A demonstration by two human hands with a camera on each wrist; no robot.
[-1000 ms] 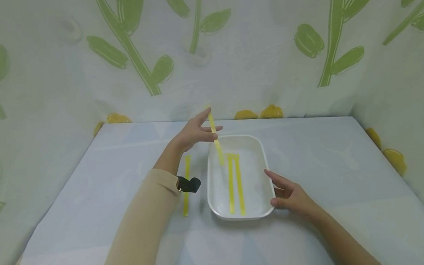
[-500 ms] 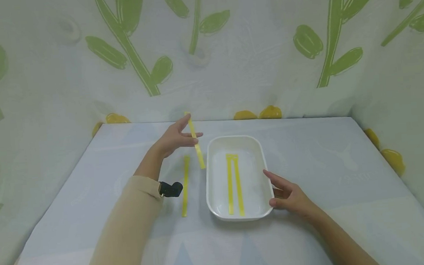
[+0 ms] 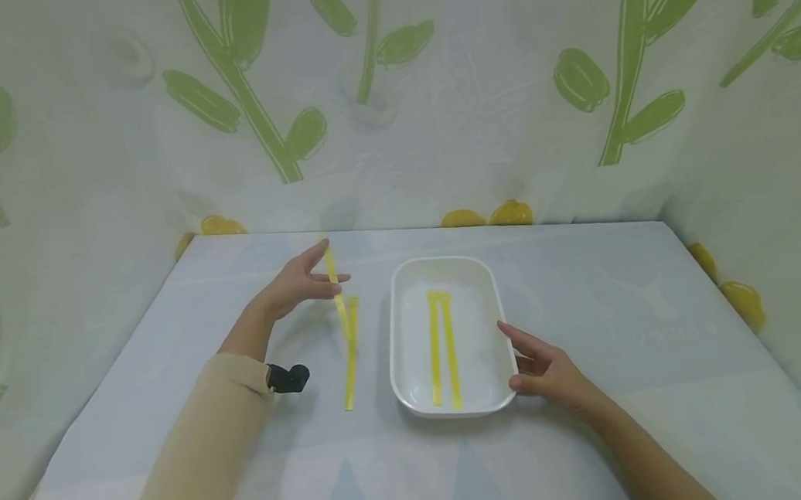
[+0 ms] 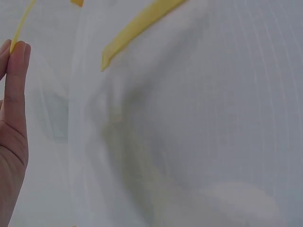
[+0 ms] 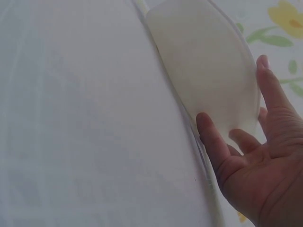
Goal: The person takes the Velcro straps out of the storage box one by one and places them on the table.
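My left hand (image 3: 305,282) pinches a thin yellow strip (image 3: 333,267) between thumb and fingertips, left of the white tray (image 3: 480,345). The strip hangs at a slant, its lower end over a second yellow strip (image 3: 349,381) on the table; whether they touch I cannot tell. Two more yellow strips (image 3: 435,356) lie side by side lengthwise in the tray. My right hand (image 3: 551,371) holds the tray's right side, index finger and thumb at the rim. In the right wrist view the tray's outer wall (image 5: 203,56) shows beside that hand (image 5: 265,175).
A white cloth with pale blue shapes covers the table (image 3: 584,283). Behind it hangs a white backdrop (image 3: 468,121) with green leaves and yellow flowers. A black wrist device (image 3: 289,379) sits at the left sleeve's cuff.
My left hand has carried the yellow strip from above the tray leftward and down, over the strip on the table. The right hand and the tray have stayed put.
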